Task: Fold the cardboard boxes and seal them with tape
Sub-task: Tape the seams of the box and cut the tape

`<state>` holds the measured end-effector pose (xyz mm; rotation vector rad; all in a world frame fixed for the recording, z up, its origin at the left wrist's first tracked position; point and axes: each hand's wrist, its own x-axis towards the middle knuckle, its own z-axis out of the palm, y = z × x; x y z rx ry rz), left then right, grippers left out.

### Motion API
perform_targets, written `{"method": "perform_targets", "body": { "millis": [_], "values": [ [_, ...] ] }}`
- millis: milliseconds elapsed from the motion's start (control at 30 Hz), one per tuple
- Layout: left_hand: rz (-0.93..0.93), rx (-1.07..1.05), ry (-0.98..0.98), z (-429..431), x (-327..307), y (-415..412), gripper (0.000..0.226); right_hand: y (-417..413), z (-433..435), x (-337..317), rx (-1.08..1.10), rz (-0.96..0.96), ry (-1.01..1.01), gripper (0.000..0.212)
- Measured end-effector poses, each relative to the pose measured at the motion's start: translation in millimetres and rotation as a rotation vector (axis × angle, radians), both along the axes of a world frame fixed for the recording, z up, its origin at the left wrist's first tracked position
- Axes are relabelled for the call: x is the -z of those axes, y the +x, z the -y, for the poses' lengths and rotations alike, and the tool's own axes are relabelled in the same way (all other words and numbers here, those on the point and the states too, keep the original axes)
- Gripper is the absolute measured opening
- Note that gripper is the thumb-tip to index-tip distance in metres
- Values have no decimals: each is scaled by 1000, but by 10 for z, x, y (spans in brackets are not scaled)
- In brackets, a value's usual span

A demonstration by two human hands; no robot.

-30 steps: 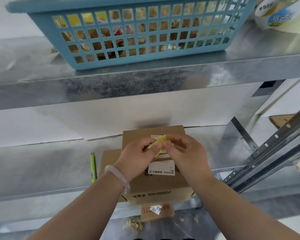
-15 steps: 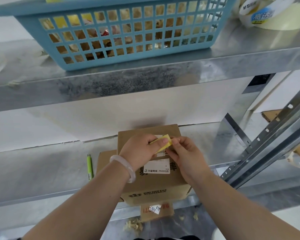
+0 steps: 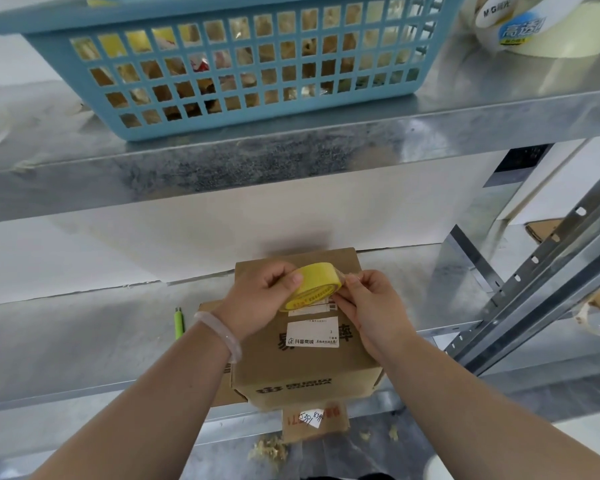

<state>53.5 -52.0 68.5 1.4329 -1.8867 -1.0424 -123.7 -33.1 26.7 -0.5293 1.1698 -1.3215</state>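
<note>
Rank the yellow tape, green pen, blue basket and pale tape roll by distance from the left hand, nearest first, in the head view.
1. Yellow tape: held in the left hand.
2. Green pen: to its left, on the lower shelf.
3. Blue basket: above, on the upper shelf.
4. Pale tape roll: upper shelf, far right.

On the upper metal shelf [image 3: 326, 161], near its front edge, a blue plastic basket [image 3: 222, 64] full of brownish scraps. On the lower shelf [image 3: 84, 341], left of middle, a green pen [image 3: 178, 322] lying flat. Beneath its front edge, pale shavings [image 3: 267, 452].
</note>
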Motion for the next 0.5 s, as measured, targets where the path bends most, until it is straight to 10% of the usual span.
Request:
{"method": "perform_targets", "body": {
  "millis": [500],
  "values": [
    [184,-28,-23,150,-180,-78,22,-10,-30,5,137,-33,-1,9]
  ]
}}
